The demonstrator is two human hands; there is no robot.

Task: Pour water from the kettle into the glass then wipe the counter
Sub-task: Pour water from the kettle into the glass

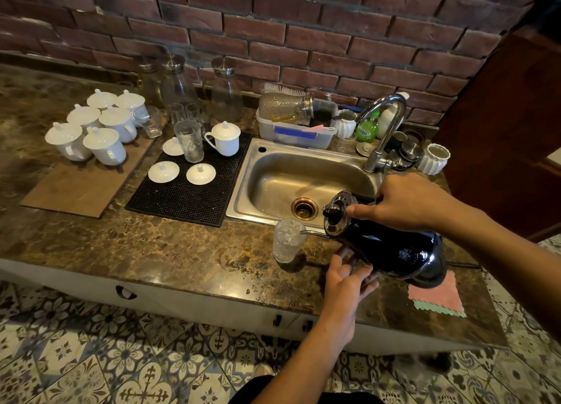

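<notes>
A black kettle (385, 248) with a thin gooseneck spout is tilted to the left, its spout tip over the rim of a clear textured glass (287, 239) standing on the brown marble counter (151, 248). My right hand (406, 203) grips the kettle's handle from above, thumb stretched toward the shiny lid. My left hand (349, 277) is under the kettle's front, fingers spread against its underside. A pink cloth with a green scalloped edge (437, 297) lies flat on the counter just right of the kettle's base.
A steel sink (303, 185) with a tall tap (385, 127) lies behind the glass. A black mat (188, 197) holds a second glass, a lidded cup and loose lids. White lidded cups, glass carafes and a dish tub line the back. The counter edge runs near my left wrist.
</notes>
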